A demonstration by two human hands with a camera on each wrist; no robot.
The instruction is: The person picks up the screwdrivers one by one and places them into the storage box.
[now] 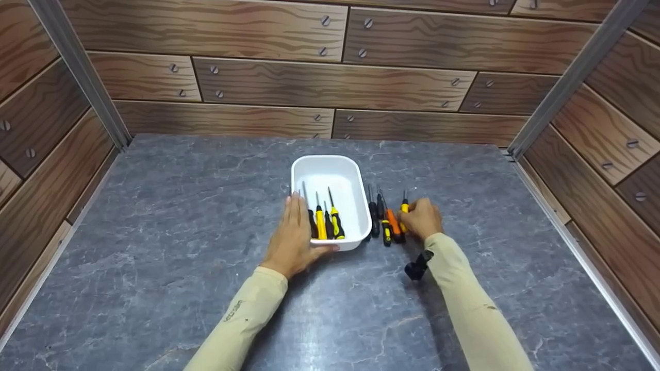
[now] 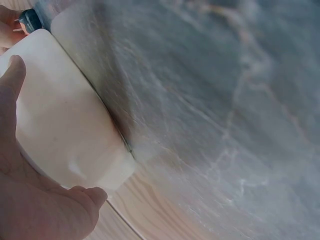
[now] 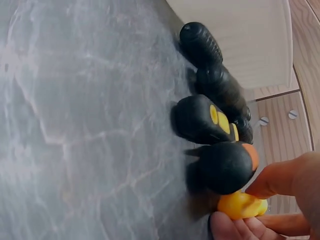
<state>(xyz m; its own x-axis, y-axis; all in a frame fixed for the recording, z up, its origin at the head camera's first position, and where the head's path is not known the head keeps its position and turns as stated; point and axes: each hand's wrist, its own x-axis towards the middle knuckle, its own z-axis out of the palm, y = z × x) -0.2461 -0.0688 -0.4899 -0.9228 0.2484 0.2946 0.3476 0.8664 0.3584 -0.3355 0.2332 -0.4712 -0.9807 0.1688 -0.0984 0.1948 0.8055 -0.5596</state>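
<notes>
A white tray holds several screwdrivers with black and yellow handles, such as a yellow one, lying side by side. My left hand rests along the tray's left wall and near corner, fingers straight, thumb at the front edge; in the left wrist view the hand touches the tray's outer wall. Right of the tray, my right hand pinches a yellow screwdriver handle; the right wrist view shows thumb and fingers around that yellow handle, beside an orange-and-black screwdriver.
Several more screwdrivers, among them a black one and a black-and-yellow one, lie between the tray and my right hand on the grey marbled table. Wood-patterned panels stand behind and at both sides. A black wrist camera hangs at my right wrist.
</notes>
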